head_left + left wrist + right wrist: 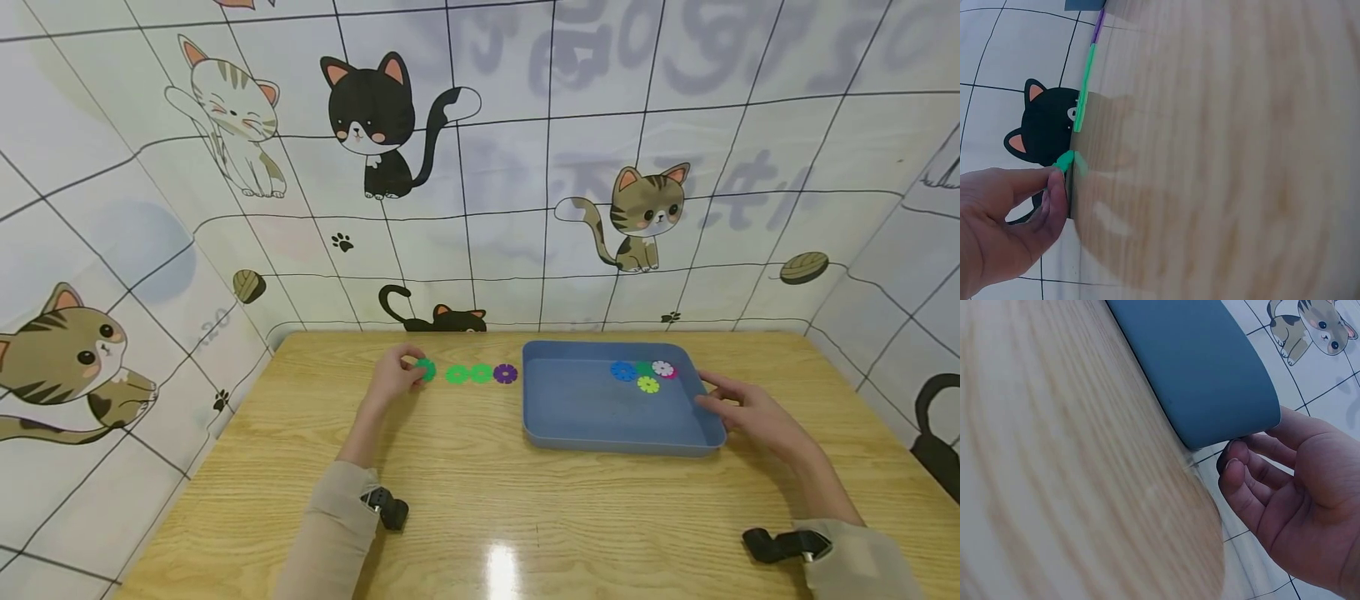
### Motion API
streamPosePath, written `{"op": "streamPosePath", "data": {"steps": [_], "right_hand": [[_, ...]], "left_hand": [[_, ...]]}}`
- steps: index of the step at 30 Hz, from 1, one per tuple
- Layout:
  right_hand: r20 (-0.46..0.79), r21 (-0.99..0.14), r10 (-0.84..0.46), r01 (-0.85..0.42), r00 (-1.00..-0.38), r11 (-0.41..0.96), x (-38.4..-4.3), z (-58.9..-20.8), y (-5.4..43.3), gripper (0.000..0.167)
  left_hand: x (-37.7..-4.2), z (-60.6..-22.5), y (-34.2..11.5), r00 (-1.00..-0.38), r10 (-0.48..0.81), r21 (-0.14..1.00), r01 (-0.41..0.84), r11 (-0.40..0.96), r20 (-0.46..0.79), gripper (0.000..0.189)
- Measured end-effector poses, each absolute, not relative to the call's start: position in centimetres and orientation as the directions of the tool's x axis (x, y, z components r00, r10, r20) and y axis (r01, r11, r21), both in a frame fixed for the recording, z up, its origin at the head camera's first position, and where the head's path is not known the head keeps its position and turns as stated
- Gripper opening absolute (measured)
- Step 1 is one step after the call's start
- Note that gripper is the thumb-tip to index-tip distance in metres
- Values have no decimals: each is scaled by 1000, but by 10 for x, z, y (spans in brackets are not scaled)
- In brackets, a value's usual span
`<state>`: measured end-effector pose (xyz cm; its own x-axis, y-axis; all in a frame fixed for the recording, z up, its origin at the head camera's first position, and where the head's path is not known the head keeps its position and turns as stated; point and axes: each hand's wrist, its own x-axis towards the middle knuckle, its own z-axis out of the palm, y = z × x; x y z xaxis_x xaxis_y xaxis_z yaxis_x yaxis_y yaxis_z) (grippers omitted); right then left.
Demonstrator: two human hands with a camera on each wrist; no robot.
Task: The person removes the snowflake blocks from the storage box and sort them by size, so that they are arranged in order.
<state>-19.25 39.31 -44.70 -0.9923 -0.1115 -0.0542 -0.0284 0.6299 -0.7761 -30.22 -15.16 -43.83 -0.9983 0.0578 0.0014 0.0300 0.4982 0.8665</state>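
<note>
My left hand pinches a green snowflake disc between thumb and fingertips at the left end of a row. In the left wrist view this disc is tilted, its edge close to the tabletop. To its right lie two light green discs and a purple disc, the last close by the tray's left wall. My right hand holds the right rim of the blue tray. In the right wrist view its other fingers curl outside the tray wall.
Inside the tray, toward its back right, sit a blue disc, a yellow disc, a white disc and others partly covered. The wooden table meets a cat-printed cloth wall at the back.
</note>
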Motion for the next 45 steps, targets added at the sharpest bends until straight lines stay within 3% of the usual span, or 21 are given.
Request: {"op": "streamPosePath", "data": {"steps": [16,33,45], "right_hand": [[-54,-774,-111,-29,-992,632,-192,-446,392,69],[-60,-776,-107,-22,-992,630,-191,-446,391,69],[-54,-752,-107,-30,-993,659,-193,-449,393,68]], "left_hand": [[-308,-443,-150,-996,87,707,66,705,6,25],[-305,-440,-145,-993,120,693,81,716,-9,25],[-302,-435,-144,-989,143,758,73,648,-27,32]]}}
